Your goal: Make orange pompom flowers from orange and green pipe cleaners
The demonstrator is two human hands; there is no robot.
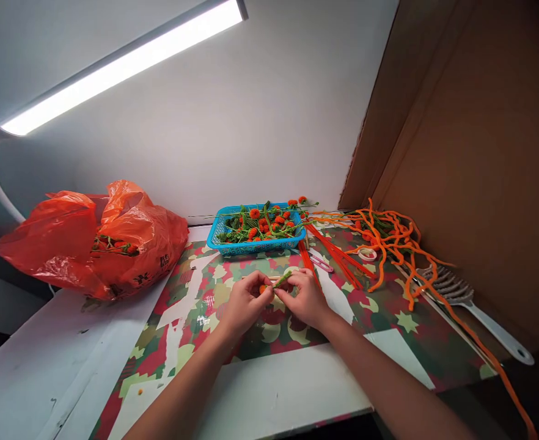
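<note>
My left hand point(243, 304) and my right hand point(305, 297) meet over the patterned mat point(196, 287) at the table's middle. Together they pinch a small pipe-cleaner flower point(274, 283): an orange head by the left fingertips, a green stem running up toward the right fingers. Both hands have their fingers closed on it. Behind them a blue plastic basket point(233, 247) holds several finished orange flowers with green stems.
An orange plastic bag point(99, 238) lies at the left. Red pipe cleaners point(333, 253) and tangled orange ones point(388, 238) lie right of the basket, with a white slotted utensil point(471, 302) and a tape roll point(367, 253). A cardboard wall point(471, 153) stands on the right.
</note>
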